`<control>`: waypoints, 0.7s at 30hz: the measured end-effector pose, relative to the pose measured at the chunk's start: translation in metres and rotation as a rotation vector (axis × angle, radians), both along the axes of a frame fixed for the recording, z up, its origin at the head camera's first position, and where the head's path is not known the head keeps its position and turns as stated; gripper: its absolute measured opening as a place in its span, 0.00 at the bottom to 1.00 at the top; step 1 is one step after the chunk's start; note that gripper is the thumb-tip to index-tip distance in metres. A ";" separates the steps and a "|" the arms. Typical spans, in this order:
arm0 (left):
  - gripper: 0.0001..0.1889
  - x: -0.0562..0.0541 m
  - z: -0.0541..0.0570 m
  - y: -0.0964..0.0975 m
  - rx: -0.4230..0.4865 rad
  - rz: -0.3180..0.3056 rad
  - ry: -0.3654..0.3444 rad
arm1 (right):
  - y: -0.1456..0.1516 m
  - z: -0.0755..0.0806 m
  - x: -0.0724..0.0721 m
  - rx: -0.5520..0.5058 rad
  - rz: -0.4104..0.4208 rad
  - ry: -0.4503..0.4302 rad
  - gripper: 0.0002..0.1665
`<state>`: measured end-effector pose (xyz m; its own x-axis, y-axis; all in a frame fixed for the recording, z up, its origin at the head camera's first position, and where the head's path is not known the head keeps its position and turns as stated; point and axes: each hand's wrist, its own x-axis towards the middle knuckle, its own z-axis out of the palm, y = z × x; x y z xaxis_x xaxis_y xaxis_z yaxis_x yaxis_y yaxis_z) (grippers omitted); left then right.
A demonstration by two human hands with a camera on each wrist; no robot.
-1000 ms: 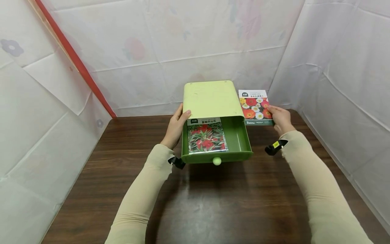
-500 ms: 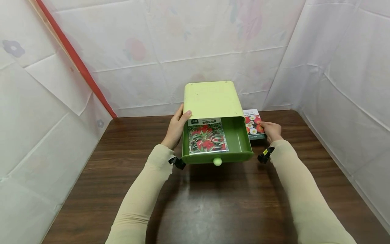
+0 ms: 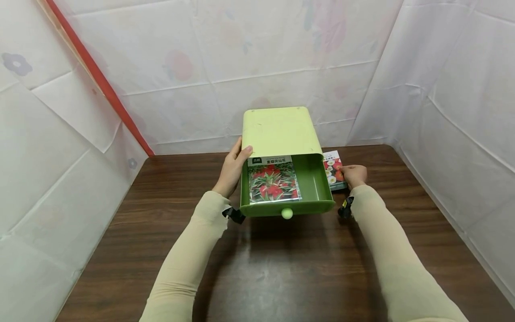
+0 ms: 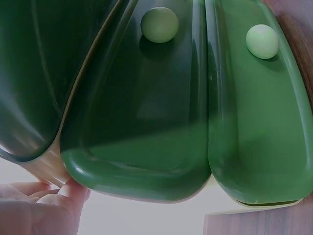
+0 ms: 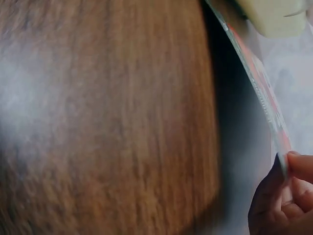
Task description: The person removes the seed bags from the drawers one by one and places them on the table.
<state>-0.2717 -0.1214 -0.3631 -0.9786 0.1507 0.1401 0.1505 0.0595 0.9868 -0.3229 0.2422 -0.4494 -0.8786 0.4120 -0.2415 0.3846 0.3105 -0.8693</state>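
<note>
A green drawer cabinet (image 3: 281, 130) stands upright, its top drawer (image 3: 311, 183) pulled out. In that drawer's left half lies a seed packet with red blossoms (image 3: 273, 181). My left hand (image 3: 232, 167) holds the cabinet's left side, thumb over the top front edge; in the left wrist view its fingers (image 4: 66, 198) meet the casing beside the drawer fronts. Between thumb and fingers, my right hand (image 3: 355, 175) pinches the edge of another seed packet with red and white flowers (image 3: 333, 172), right of the cabinet. Part of this packet is hidden behind the cabinet.
Two lower drawers, with a round knob (image 4: 160, 24) on each, are closed in the left wrist view. The dark wooden table (image 3: 177, 214) reaches back to a white sheet-covered wall (image 3: 181, 112). Another covered wall (image 3: 462, 134) borders the right side.
My right hand has carried the flower packet left and down, from beside the cabinet's top to lower at its right side, partly behind it. My left hand and the open drawer stay put.
</note>
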 end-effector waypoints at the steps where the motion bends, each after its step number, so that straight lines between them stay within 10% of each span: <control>1: 0.39 0.000 0.000 0.000 0.002 -0.001 -0.001 | -0.001 0.001 0.001 0.021 0.002 -0.014 0.23; 21: 0.39 0.000 0.000 -0.001 -0.007 0.000 0.005 | 0.002 -0.004 0.002 0.350 0.029 -0.103 0.23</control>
